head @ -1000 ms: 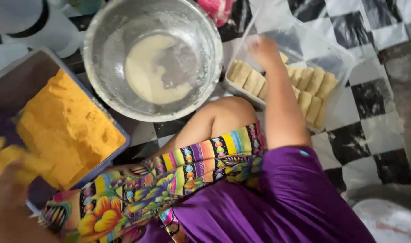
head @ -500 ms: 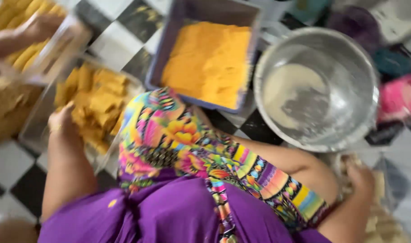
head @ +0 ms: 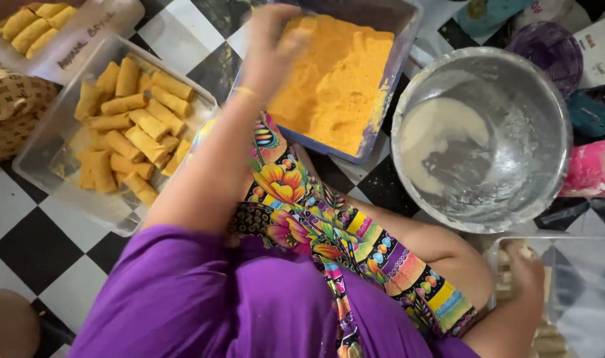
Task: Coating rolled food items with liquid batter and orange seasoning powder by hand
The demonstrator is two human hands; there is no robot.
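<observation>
Left hand [head: 274,46]: raised over the near edge of the blue tray [head: 390,86] of orange crumbs [head: 332,79], fingers bunched; motion blur, cannot tell whether it grips anything. Right hand [head: 524,268]: down inside a clear tub [head: 581,298], resting on pale uncoated rolls [head: 548,331]; grip unclear. Hands well apart. Between them, a steel bowl [head: 514,99] with white batter [head: 435,136]. Left of the left arm, a clear container [head: 47,152] of crumbed rolls [head: 127,126]. Checkered floor [head: 31,238] beneath.
</observation>
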